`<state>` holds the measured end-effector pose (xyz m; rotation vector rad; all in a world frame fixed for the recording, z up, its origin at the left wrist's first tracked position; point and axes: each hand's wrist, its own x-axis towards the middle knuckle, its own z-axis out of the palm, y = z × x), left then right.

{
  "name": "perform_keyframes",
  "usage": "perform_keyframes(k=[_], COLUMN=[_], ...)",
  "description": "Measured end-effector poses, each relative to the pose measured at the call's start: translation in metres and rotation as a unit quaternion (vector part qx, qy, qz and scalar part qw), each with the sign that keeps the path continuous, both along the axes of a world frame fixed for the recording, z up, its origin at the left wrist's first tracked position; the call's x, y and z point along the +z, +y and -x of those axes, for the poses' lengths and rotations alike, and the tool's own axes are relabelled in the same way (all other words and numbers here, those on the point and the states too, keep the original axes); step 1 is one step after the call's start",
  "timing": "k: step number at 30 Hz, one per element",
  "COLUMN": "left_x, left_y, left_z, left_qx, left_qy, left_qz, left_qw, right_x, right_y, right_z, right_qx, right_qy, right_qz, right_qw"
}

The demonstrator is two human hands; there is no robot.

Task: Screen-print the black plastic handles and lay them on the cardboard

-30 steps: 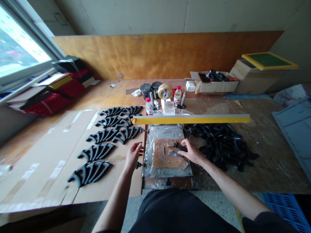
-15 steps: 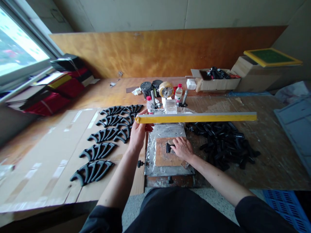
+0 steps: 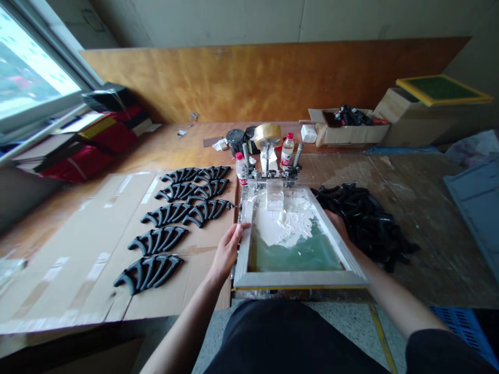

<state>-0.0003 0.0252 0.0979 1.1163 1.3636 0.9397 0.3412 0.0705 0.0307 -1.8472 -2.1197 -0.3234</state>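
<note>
A screen frame (image 3: 300, 279) lies lowered over the base plate, its green mesh partly covered with white paste (image 3: 276, 228). My left hand (image 3: 229, 249) grips the left side rail, thumb on top. At the right rail is my right hand (image 3: 338, 224), partly hidden behind the frame, beside the pile of black parts (image 3: 362, 223); its fingers do not show. A clear block (image 3: 275, 195) rests over the paste at the frame's back, below the clamps (image 3: 268, 176). The wooden board and the black piece are hidden under the frame.
Rows of curved black parts (image 3: 150, 272) lie on cardboard (image 3: 70, 249) at the left. Behind the clamps stand two red-capped bottles, black jars (image 3: 235, 141) and a tape roll (image 3: 267, 135). An open box (image 3: 353, 134) stands at the back right.
The frame has swung down from its raised, edge-on position to lie over the plate. My left hand moved down with it. My right hand left the black piece and moved right to the frame's side.
</note>
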Motion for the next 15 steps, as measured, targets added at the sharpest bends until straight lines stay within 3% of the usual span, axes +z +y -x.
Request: perform_keyframes(k=[3, 5, 7, 11, 15], left_x=[-0.046, -0.072, -0.089, -0.1, -0.104], left_y=[-0.009, -0.009, -0.007, -0.003, -0.003], left_z=[0.001, 0.0, -0.001, 0.0, 0.003], left_qx=[-0.011, -0.008, -0.003, -0.004, -0.013], left_qy=[0.032, 0.065, 0.096, 0.111, 0.106], left_qz=[0.04, 0.052, 0.061, 0.071, 0.072], left_qw=[0.999, 0.996, 0.994, 0.991, 0.992], right_x=[0.02, 0.031, 0.04, 0.039, 0.03], right_y=[0.023, 0.037, 0.047, 0.049, 0.017], right_z=[0.004, 0.034, 0.071, 0.116, 0.108], right_qx=[0.009, 0.065, 0.124, 0.168, 0.272], right_qy=[0.105, 0.145, 0.131, 0.067, 0.024], right_qz=[-0.03, -0.045, -0.007, 0.148, 0.182], right_qw=[0.994, 0.986, 0.984, 0.972, 0.944])
